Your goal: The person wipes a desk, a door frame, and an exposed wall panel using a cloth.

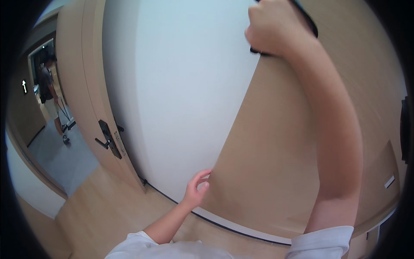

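Observation:
My right hand [271, 26], at the top of the view, is closed in a fist around a dark object; only its black edges show, so its kind is unclear. The forearm reaches up across a light wood-toned wall panel [275, 129]. Lower down, near the middle, my left hand [196, 191] has its fingers slightly curled and its fingertips at the straight border between that panel and a white wall [184, 84]. Nothing is seen in the left hand. Whether its fingertips press on the surface cannot be told.
To the left stands an open wooden door [93, 84] with a black lever handle [105, 142]. Through the doorway, a person [50, 90] stands on a grey floor [48, 155] with a long-handled tool. A dark-edged baseboard [226, 226] runs along the wood-toned floor [113, 207].

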Action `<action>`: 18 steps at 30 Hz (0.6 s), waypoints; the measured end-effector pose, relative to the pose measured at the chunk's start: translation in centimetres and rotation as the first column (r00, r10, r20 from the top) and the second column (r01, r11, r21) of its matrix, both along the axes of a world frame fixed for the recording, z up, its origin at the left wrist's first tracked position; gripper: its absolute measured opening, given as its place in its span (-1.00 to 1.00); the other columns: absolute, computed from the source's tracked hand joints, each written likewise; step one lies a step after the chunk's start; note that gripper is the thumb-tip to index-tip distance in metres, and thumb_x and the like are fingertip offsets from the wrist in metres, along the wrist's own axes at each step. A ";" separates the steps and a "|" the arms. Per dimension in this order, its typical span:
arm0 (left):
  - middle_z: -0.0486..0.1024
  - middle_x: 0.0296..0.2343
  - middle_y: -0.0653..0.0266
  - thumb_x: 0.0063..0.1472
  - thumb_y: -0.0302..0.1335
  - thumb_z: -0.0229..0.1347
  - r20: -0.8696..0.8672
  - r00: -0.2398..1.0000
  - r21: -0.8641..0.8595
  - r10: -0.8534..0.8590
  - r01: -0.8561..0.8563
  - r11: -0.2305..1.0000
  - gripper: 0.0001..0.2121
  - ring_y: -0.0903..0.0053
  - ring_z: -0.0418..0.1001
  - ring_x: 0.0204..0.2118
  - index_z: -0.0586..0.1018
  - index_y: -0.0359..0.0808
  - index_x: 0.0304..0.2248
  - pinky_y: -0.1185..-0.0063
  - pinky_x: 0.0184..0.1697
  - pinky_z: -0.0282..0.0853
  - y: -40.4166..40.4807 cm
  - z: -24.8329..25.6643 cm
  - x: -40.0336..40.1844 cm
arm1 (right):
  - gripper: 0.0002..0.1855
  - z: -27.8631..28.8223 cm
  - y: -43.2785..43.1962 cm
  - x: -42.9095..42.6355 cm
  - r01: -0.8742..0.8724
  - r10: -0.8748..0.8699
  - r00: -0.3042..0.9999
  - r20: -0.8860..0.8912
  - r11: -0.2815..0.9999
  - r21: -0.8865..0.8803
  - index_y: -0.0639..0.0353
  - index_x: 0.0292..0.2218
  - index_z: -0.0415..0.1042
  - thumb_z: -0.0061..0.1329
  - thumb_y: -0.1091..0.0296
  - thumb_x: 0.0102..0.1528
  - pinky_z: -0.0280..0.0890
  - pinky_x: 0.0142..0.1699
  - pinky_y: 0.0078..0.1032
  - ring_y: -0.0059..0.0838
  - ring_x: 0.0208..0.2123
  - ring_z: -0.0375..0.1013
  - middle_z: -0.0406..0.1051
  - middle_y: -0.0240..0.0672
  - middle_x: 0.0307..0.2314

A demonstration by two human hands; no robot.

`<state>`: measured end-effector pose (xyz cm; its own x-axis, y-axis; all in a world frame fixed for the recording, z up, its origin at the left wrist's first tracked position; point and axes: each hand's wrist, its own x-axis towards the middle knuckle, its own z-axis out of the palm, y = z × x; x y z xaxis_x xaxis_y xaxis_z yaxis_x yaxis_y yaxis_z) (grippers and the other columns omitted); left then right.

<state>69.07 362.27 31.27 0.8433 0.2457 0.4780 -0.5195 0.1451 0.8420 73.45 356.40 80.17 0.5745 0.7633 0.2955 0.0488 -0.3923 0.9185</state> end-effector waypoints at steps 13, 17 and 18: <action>0.48 -0.14 0.19 0.27 -0.59 -0.06 -0.161 0.973 0.015 0.165 -0.165 0.986 -0.76 0.50 0.52 -0.15 0.45 -0.39 -0.07 0.55 -0.10 0.41 2.4 -0.6 -5.0 | -0.76 -30.0 -0.3 5.4 -0.116 0.081 0.910 -0.408 0.991 -0.061 -0.03 -0.45 0.65 -0.07 0.22 0.03 0.24 -0.18 -0.18 -0.34 -0.42 0.52 0.57 -0.42 -0.50; 0.48 -0.19 0.24 0.28 -0.58 -0.03 -0.166 0.969 0.030 0.181 -0.178 0.984 -0.78 0.56 0.50 -0.20 0.46 -0.39 -0.09 0.59 -0.14 0.39 3.0 -2.4 -7.2 | -0.71 -41.9 -1.4 5.8 -0.109 -0.138 0.879 -0.456 0.873 -0.475 -0.02 -0.18 0.63 -0.03 0.25 0.08 0.26 -0.16 0.03 -0.28 -0.20 0.51 0.57 -0.41 -0.27; 0.48 -0.20 0.24 0.28 -0.59 -0.03 -0.180 0.965 0.055 0.192 -0.185 0.981 -0.79 0.56 0.50 -0.20 0.46 -0.39 -0.10 0.59 -0.14 0.39 3.7 -3.1 -8.1 | -0.70 -43.2 -1.2 4.6 -0.142 -0.106 0.859 -0.500 0.890 -0.433 -0.02 -0.16 0.62 -0.02 0.25 0.08 0.25 -0.16 0.08 -0.27 -0.18 0.50 0.57 -0.43 -0.26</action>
<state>60.96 365.97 28.14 0.8574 0.3939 0.3313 -0.3708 0.0262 0.9284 78.08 355.16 36.99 0.5301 0.7494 -0.3968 0.5491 0.0532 0.8340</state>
